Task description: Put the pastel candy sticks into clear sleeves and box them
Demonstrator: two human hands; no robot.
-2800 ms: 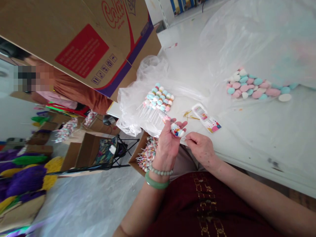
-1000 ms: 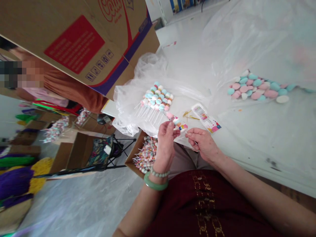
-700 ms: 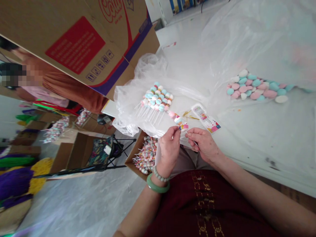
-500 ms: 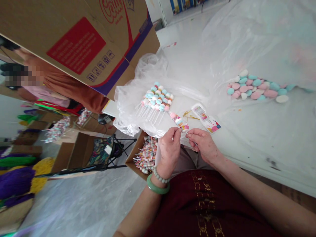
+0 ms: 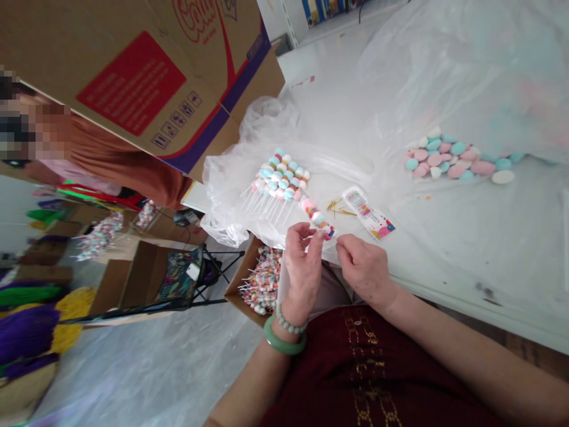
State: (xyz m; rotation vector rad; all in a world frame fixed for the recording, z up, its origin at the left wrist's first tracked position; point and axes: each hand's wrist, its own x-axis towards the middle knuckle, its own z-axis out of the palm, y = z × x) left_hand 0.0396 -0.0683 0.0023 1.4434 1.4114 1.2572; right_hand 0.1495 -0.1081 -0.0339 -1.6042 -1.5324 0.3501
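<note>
My left hand [image 5: 303, 261] pinches the lower end of a marshmallow skewer [image 5: 316, 217] in a printed clear wrapper, its top pointing away from me. Close beside it on the right, my right hand [image 5: 365, 267] is closed, fingers curled in; whatever it grips is hidden. Just beyond the skewer lie several gold twist ties [image 5: 338, 207] and a stack of printed wrappers [image 5: 368, 212]. To the left of them, bare marshmallow skewers [image 5: 282, 175] lie side by side in rows, white sticks toward me.
Loose pink, blue and white marshmallows [image 5: 457, 159] spill from a big clear plastic bag [image 5: 427, 77] on the white table [image 5: 466, 237]. A large carton [image 5: 178, 77] stands at the left. Below the table edge, an open box [image 5: 237, 290] holds wrapped skewers. A person in brown [image 5: 120, 154] is behind the carton.
My right hand has curled from a pinch into a fist, moving slightly away from the left. The left hand's fingers have shifted on the wrapped skewer, whose top shows more fully now.
</note>
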